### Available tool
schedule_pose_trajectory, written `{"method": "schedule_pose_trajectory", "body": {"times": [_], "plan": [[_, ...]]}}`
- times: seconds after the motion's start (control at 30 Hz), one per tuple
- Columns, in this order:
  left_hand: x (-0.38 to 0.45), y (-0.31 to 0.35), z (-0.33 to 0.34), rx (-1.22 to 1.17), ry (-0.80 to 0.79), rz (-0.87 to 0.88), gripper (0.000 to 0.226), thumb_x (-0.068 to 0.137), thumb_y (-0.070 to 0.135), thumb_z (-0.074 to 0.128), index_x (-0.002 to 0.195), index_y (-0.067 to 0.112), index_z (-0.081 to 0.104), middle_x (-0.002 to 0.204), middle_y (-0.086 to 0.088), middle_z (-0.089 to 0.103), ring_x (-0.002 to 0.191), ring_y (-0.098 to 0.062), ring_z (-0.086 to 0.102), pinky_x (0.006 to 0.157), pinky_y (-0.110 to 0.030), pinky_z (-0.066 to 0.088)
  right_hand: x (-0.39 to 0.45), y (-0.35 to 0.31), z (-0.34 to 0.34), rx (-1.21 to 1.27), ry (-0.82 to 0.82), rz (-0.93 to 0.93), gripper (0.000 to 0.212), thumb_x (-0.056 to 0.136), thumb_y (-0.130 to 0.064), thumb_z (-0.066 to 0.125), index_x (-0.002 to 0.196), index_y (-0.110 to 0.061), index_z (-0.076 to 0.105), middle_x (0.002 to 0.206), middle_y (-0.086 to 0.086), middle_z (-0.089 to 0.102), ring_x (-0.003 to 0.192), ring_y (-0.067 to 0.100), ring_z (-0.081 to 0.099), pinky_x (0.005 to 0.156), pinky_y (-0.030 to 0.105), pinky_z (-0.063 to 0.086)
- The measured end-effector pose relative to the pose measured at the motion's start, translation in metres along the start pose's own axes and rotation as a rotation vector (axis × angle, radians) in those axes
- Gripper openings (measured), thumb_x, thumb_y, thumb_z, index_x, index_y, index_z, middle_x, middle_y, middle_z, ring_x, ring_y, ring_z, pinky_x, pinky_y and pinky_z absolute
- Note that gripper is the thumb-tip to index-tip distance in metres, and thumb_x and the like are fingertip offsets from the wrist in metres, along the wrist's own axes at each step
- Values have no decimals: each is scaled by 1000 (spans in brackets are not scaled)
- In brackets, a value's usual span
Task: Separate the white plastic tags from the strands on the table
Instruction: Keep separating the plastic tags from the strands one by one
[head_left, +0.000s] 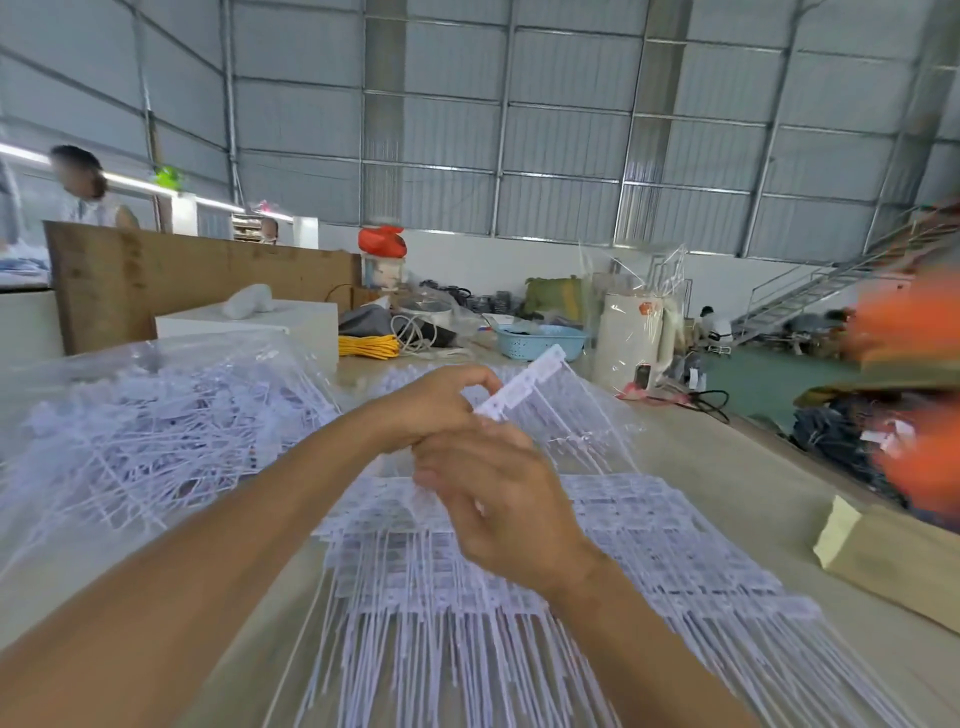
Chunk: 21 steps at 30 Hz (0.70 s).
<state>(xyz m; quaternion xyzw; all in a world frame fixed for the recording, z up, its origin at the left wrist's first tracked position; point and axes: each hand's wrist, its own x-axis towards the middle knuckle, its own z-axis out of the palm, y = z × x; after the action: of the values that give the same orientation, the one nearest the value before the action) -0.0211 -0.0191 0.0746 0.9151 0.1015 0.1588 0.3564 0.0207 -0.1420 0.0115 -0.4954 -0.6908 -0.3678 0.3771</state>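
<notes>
Raised above the table, a strip of white plastic tags (524, 384) hangs with thin strands (587, 415) fanning down to its right. My left hand (431, 405) pinches the strip's near end between thumb and fingers. Just below it, my right hand (498, 509) has its fingers curled at the strip's lower end; its grip is hidden behind the hand. A stack of more tag strips with long strands (649, 561) lies flat on the table (727, 467) under my hands.
A clear plastic bag of loose white strands (156, 431) fills the left. A brown envelope (893, 561) lies at the right edge. Behind stand a blue basket (540, 343), a white box (291, 322), yellow cord (369, 345) and a wooden board (156, 280). People sit in the distance.
</notes>
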Motion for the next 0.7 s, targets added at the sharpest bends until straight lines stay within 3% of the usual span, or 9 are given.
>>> {"method": "schedule_pose_trajectory", "body": {"times": [0.1, 0.17, 0.23, 0.3, 0.37, 0.43, 0.53, 0.6, 0.7], "plan": [[1, -2, -1, 19, -12, 92, 20, 92, 0, 55, 107, 12, 59, 57, -4, 55, 47, -10, 44, 46, -21, 33, 0, 3, -2, 29, 198, 123, 11, 80, 3, 61, 83, -2, 71, 85, 5, 71, 84, 19, 66, 76, 35, 51], [3, -7, 1, 66, -17, 133, 21, 92, 0, 56, 105, 15, 59, 75, -16, 65, 63, -18, 57, 60, -25, 45, 0, 8, -7, 3, 265, 164, 10, 85, -1, 58, 89, -1, 68, 89, 8, 68, 88, 18, 62, 78, 32, 51], [1, -16, 1, 67, -41, 91, 19, 93, 10, 57, 107, 22, 58, 78, -10, 67, 67, -16, 61, 65, -24, 48, -1, 21, -17, -120, 304, 253, 15, 87, -2, 58, 99, 0, 65, 99, 12, 65, 98, 19, 57, 86, 32, 47], [-2, -26, 2, 66, -99, 51, 19, 95, 15, 56, 113, 22, 57, 68, 3, 65, 57, -7, 57, 61, -20, 45, -4, 37, -29, -291, 277, 421, 26, 88, -3, 58, 114, -2, 61, 115, 14, 60, 111, 25, 52, 93, 38, 42], [-4, -31, 2, 89, -151, 60, 19, 97, 15, 53, 112, 25, 56, 66, 6, 63, 59, -11, 55, 67, -27, 42, -8, 49, -41, -252, 152, 598, 34, 91, -6, 56, 124, -7, 56, 126, 10, 55, 118, 26, 49, 98, 40, 40], [-4, -31, 1, 107, -177, 81, 21, 98, 15, 51, 103, 35, 55, 68, 5, 62, 62, -14, 52, 67, -27, 39, -9, 54, -49, -23, 21, 747, 32, 94, -9, 52, 126, -13, 56, 121, 3, 56, 109, 21, 55, 91, 31, 42], [-2, -27, 1, 167, -181, 76, 25, 100, 16, 46, 104, 40, 53, 73, 5, 60, 59, -7, 49, 58, -20, 38, -7, 55, -54, 197, -67, 945, 18, 93, -14, 55, 109, -18, 60, 92, -4, 59, 70, 14, 64, 62, 20, 46], [-1, -26, 6, 211, -140, 76, 27, 101, 16, 43, 116, 36, 52, 78, 4, 57, 68, -13, 53, 65, -26, 42, -7, 56, -57, 237, -68, 992, 2, 91, -15, 58, 92, -16, 57, 74, 0, 60, 50, 12, 56, 49, 21, 45], [0, -24, 15, 421, -18, 61, 34, 100, 25, 45, 133, 34, 41, 97, -4, 61, 90, -27, 60, 81, -40, 46, -7, 57, -64, 390, -57, 1019, 7, 92, -8, 55, 86, -9, 51, 61, 7, 62, 40, 13, 48, 40, 24, 39]]}}
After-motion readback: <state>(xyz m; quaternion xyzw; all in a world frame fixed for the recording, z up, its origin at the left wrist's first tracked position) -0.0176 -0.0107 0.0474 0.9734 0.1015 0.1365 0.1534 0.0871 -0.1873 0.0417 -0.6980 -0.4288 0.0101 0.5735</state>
